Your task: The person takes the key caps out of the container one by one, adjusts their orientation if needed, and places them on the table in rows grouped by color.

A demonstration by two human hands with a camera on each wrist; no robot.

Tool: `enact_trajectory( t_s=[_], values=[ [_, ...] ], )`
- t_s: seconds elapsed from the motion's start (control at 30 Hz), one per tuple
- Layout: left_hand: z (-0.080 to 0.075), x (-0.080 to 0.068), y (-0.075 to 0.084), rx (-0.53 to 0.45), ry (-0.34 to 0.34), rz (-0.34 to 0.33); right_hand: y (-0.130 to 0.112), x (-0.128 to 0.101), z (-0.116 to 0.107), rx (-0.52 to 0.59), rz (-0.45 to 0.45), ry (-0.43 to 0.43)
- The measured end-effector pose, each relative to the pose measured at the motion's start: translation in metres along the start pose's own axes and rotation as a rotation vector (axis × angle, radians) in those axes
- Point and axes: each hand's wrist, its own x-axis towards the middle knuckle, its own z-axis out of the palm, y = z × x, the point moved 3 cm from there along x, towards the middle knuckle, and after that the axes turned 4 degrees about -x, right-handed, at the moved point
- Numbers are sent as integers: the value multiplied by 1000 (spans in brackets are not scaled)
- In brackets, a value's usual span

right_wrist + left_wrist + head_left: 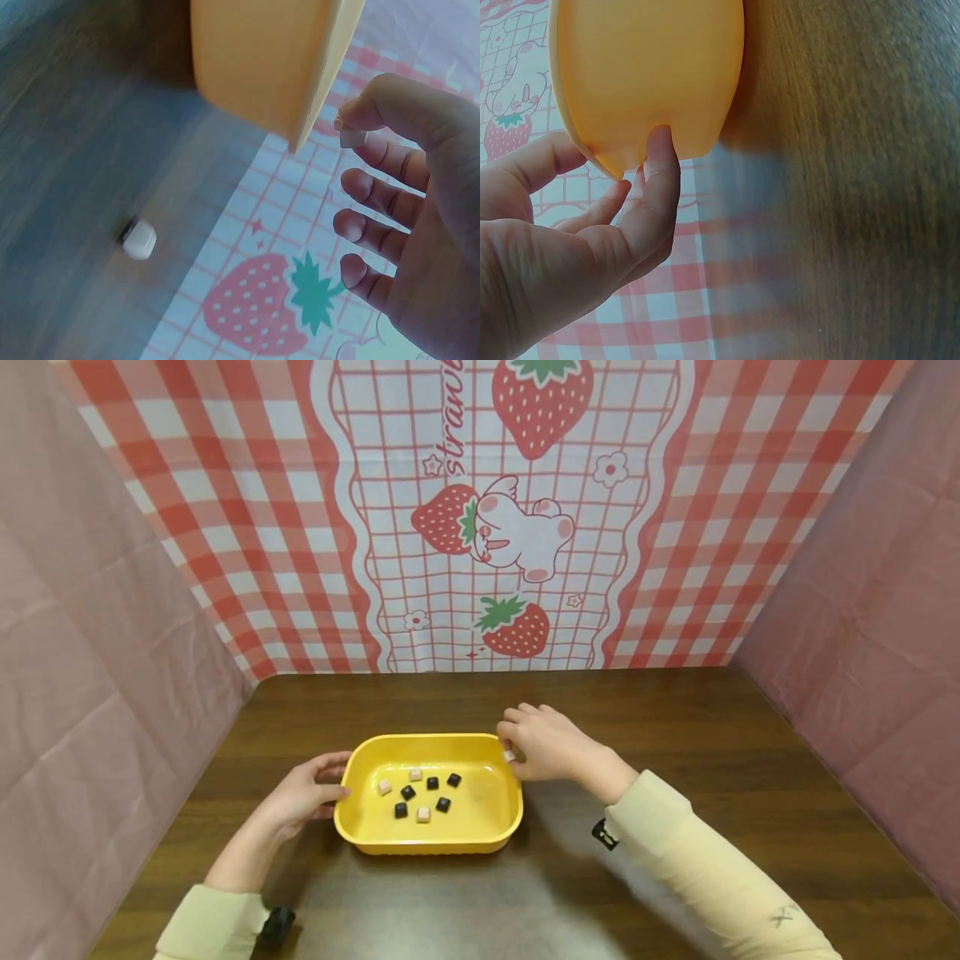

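A yellow tray stands on the table with several black keycaps and three cream keycaps scattered over its floor. At the tray's left end, my left hand grips the rim, thumb on top and fingers against the outer wall. My right hand is at the tray's right end, near the back corner. Between its thumb and index finger it pinches a cream keycap, just outside the rim, while the other fingers are bent and apart. Another pale keycap lies on the table, hidden in the head view.
The dark wooden table reaches back to a strawberry-print checked cloth hanging behind it. Pink cloth walls close both sides. A black band sits by the right sleeve, another black device by the left.
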Motion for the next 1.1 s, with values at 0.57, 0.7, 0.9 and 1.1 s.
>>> enact_trajectory(
  t_s=[0.57,0.7,0.9,1.1],
  values=[
    [1,0,-1,-22,-11,9,46,-29,8,-36,117,-13],
    [1,1,-1,-18,-4,6,53,-34,14,-49,133,-20],
    [0,1,-1,-14,-2,8,61,-39,22,-50,144,-29],
    [-1,1,0,-11,3,5,70,-41,32,-45,165,-26]
  ],
)
